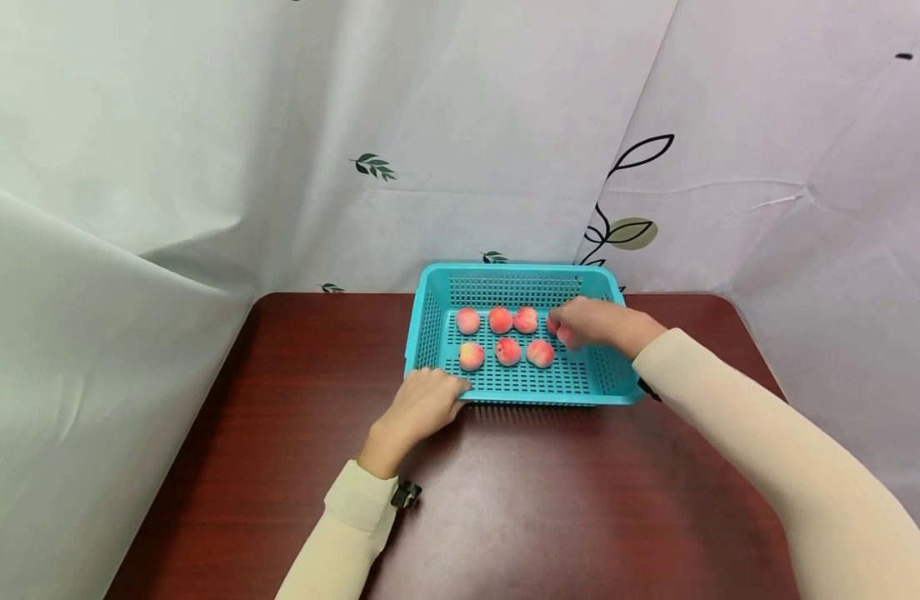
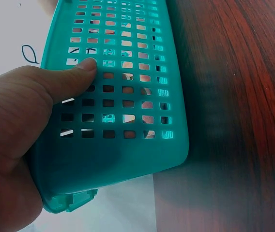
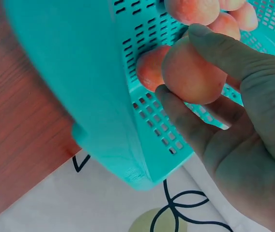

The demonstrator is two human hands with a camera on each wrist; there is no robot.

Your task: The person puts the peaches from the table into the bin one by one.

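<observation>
A turquoise perforated plastic basket (image 1: 535, 397) stands on the table with several red-and-yellow peaches (image 1: 507, 351) on its floor, in two loose rows. My left hand (image 1: 427, 402) grips the near rim at the left corner; in the left wrist view its thumb (image 2: 74, 79) presses the outer wall, while the fingers are hidden behind it. Over the right end of the basket, my right hand (image 1: 595, 322) holds a peach (image 3: 193, 72) between thumb and fingers. Another peach (image 3: 150, 67) lies just behind the held one, on the basket floor.
The dark red-brown wooden table (image 1: 550, 508) extends in front of the basket and to both sides. A pale curtain (image 1: 475, 150) with leaf prints hangs right behind the basket and along the sides of the table.
</observation>
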